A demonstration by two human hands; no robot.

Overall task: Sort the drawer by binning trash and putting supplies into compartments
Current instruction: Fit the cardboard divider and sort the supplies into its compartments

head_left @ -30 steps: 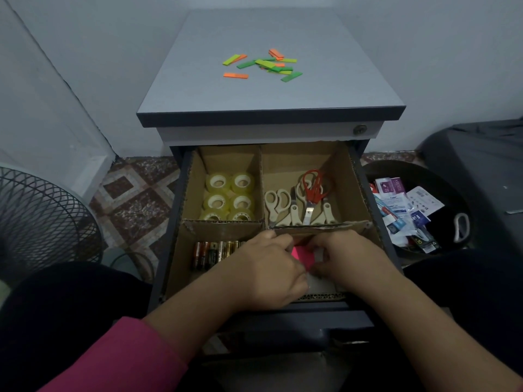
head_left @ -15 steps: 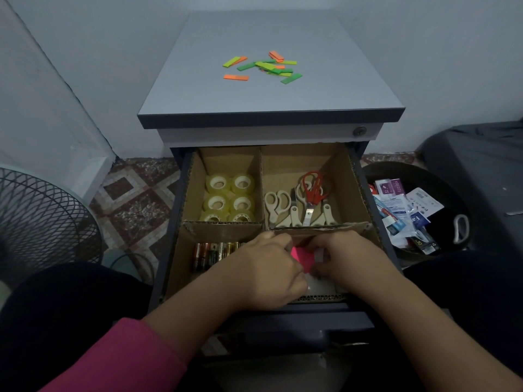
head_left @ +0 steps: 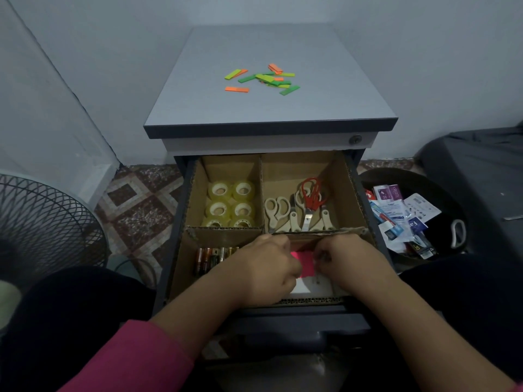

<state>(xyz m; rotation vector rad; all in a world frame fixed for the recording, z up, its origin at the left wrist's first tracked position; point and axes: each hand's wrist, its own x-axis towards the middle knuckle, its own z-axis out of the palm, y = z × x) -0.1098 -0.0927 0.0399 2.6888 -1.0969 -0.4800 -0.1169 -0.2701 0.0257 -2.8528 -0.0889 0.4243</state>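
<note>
Drawer (head_left: 181, 222) stands pulled out from under the grey tabletop (head_left: 268, 108), split by cardboard dividers into four compartments. Both hands meet in its near right compartment: the left hand (head_left: 266, 271) and right hand (head_left: 348, 261) have their fingers curled on a pink sticky-note pad (head_left: 307, 264), which lies over a white paper (head_left: 304, 287). Batteries (head_left: 212, 257) lie in the drawer's near left compartment, tape rolls (head_left: 230, 205) in the far left, scissors (head_left: 300, 210) in the far right. Orange and green strips (head_left: 266, 79) are scattered on the tabletop. A dark bin (head_left: 441, 188) right of the drawer holds wrappers (head_left: 402, 213).
</note>
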